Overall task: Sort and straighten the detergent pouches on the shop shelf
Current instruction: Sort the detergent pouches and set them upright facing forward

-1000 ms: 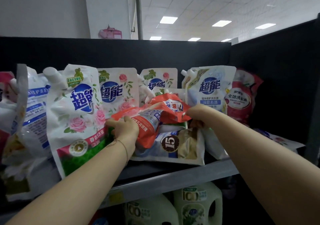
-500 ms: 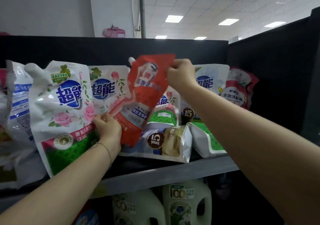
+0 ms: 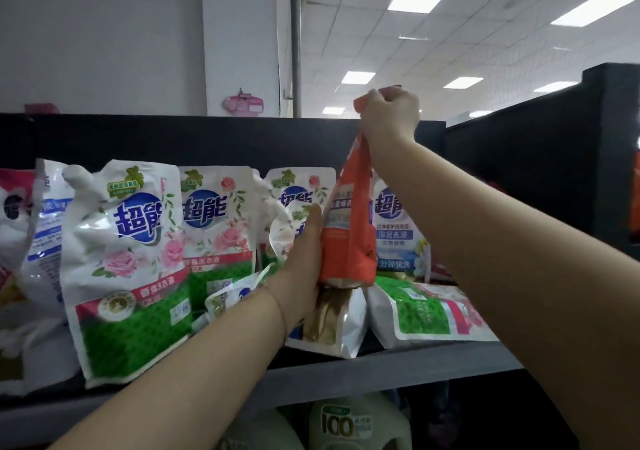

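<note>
Centrally, I see the orange pouch (image 3: 349, 228) held upright above the shelf (image 3: 381, 370), its base just over a flat-lying pouch with a brown panel (image 3: 332, 325). The right hand (image 3: 389, 114) is fisted tightly round the orange pouch's top edge, raised level with the top of the black back panel (image 3: 207, 138). The left hand (image 3: 304, 262) lies along the pouch's lower left side, fingers straight and pressed to it (thumb hidden from me). Left of the hands, white rose-printed pouches (image 3: 128, 269) stand in a leaning row. To the right, a blue-labelled pouch (image 3: 394, 231) stands upright behind a green-and-white pouch (image 3: 426, 311) lying flat. Below the shelf, detergent jugs (image 3: 346, 425) are partly visible.
</note>
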A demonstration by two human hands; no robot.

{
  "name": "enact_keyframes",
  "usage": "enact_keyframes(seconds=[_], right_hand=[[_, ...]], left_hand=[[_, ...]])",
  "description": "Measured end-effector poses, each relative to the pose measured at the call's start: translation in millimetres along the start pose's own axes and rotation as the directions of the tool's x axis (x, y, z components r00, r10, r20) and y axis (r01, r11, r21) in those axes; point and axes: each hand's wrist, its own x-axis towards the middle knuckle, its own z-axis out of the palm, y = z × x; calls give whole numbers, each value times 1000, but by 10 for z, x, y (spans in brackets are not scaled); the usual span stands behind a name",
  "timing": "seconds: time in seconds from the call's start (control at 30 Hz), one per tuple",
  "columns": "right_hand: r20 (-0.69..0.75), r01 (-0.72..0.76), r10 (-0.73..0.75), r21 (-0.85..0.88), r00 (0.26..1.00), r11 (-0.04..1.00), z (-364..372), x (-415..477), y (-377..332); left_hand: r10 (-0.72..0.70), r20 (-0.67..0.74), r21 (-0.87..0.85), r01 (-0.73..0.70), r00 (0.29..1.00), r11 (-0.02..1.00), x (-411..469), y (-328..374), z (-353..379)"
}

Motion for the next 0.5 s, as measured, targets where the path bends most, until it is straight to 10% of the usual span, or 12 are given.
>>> enact_keyframes(seconds=[0.2, 0.5], right_hand=[[-95, 124, -122, 8, 988, 992, -347, 188, -104], [-140, 9, -11, -15, 990, 1000, -953, 570, 196]], left_hand=[[173, -41, 247, -158, 984, 956, 1277, -435, -91], [288, 245, 460, -373, 926, 806, 20, -76, 1301]])
